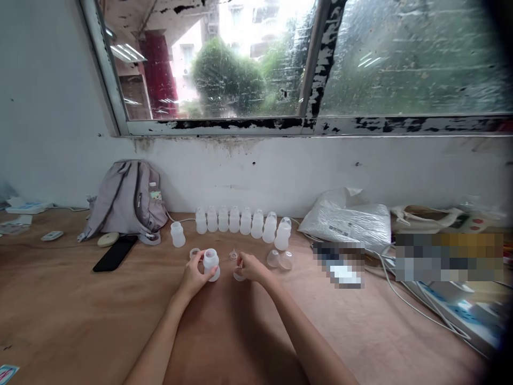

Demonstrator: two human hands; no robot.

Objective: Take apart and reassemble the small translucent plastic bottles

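My left hand [195,278] is wrapped round a translucent white baby bottle [210,262], upright with its top uncovered. Close by on the right, the fingers of my right hand [250,267] pinch a small whitish bottle ring [239,275] at the tabletop; the hand partly covers it. Between and just beyond my hands lies a clear bottle teat [233,254]. Another screw ring [194,252] rests behind my left hand. Two clear dome caps [273,259] sit to the right of my right hand. Farther left stands a second uncapped bottle [177,235].
Several capped baby bottles [245,222] form a curved row near the wall. A grey backpack [124,200], black phone [115,254] and round cream object [108,239] are at left. A silver padded bag [348,219], cables and a power strip [460,315] occupy the right.
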